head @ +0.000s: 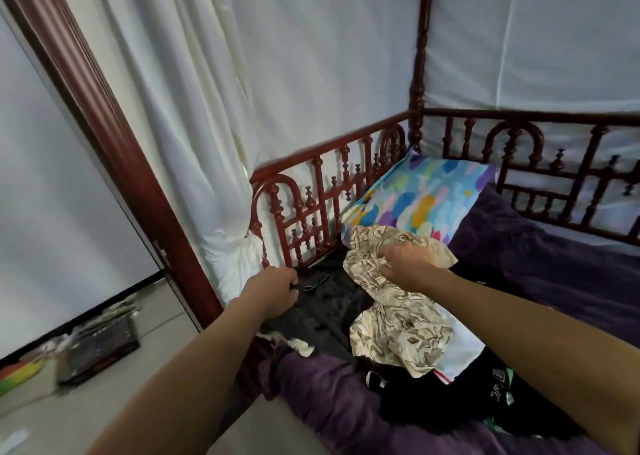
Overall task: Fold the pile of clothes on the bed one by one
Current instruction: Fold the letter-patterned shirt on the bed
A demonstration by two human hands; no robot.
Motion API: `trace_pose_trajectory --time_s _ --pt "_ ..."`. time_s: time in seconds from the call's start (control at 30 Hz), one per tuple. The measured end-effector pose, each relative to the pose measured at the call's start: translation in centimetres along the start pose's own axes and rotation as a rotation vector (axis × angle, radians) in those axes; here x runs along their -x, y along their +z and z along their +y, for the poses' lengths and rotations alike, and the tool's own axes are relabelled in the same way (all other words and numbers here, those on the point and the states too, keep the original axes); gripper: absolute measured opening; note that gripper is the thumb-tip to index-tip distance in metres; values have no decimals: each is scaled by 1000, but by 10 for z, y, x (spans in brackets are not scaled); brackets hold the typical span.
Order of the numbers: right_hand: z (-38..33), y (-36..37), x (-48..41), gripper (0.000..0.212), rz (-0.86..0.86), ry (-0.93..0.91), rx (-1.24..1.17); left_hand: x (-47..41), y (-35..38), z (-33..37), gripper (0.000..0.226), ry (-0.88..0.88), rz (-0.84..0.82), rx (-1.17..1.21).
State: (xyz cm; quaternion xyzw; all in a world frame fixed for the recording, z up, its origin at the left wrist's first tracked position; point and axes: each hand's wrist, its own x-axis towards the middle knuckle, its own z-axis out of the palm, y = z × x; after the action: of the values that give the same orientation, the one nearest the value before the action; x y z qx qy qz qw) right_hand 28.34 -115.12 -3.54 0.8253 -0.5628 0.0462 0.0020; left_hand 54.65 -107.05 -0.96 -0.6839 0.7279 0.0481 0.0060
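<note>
Head view looks down on the near left corner of the bed [554,274], where the pile of clothes lies; a red wooden railing [329,191] closes the bed's left edge just beyond the pile, and a thick corner post [104,108] with a white curtain [194,143] tied beside it stands at the near left; a second stretch of railing runs along the far edge, meeting the first at the far left corner, where one multicoloured pillow [419,195] leans; to the right of the pile the purple cover lies open up to the far edge; the near edge drops to the floor [52,409] on the left.

Left hand [273,293] is at the left edge of the bed by the foot of the railing, its fingers [292,283] curled round the edge of a dark grey garment [329,299] that lies flat under it; right hand [407,264] is raised just in front of the pillow, its fingers [384,259] clamped into a bunch of the cream patterned garment [398,330], which hangs from the grip and drapes down over the pile toward the near edge.

Counted: two hands, one pillow, and at least four pieces in the pile; the cream one, the dark grey one, a white cloth [464,344] beneath the cream one, and a black printed garment [450,395] nearest the near edge.
</note>
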Motion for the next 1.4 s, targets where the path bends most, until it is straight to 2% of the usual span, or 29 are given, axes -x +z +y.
trace_pose_trajectory --time_s 0.2,0.33,0.43,0.7,0.8,0.87,0.93,1.0,1.1,1.23,1.4 --pt "-30 63 -88 30 -59 168 -8 -94 31 -85 26 144 9 -100" --pt "-39 91 -121 28 -90 229 -53 -155 47 -117 27 205 24 -114" --pt "-25 116 -129 33 -150 315 -75 -196 72 -117 29 298 36 -125" --pt "45 230 -127 32 -424 624 -148 -267 169 -82 32 515 -121 -130" --pt "61 279 -136 46 -475 658 -152 -298 202 -76 34 568 -199 -170" --pt "68 306 -150 64 -446 666 -147 -320 226 -71 35 588 -243 -186" --pt "76 328 -165 71 -414 707 -177 -339 247 -65 35 586 -280 -177" --pt "81 346 -175 59 -412 781 -247 -354 262 -59 34 602 -313 -171" --pt "78 354 -174 20 -264 871 -327 -369 271 -53 30 674 -317 -183" --pt "64 322 -166 20 -73 892 -489 -396 270 -33 36 761 -310 -182" --pt "40 261 -141 11 249 1062 -621 -423 262 -3 72 896 -255 -142"
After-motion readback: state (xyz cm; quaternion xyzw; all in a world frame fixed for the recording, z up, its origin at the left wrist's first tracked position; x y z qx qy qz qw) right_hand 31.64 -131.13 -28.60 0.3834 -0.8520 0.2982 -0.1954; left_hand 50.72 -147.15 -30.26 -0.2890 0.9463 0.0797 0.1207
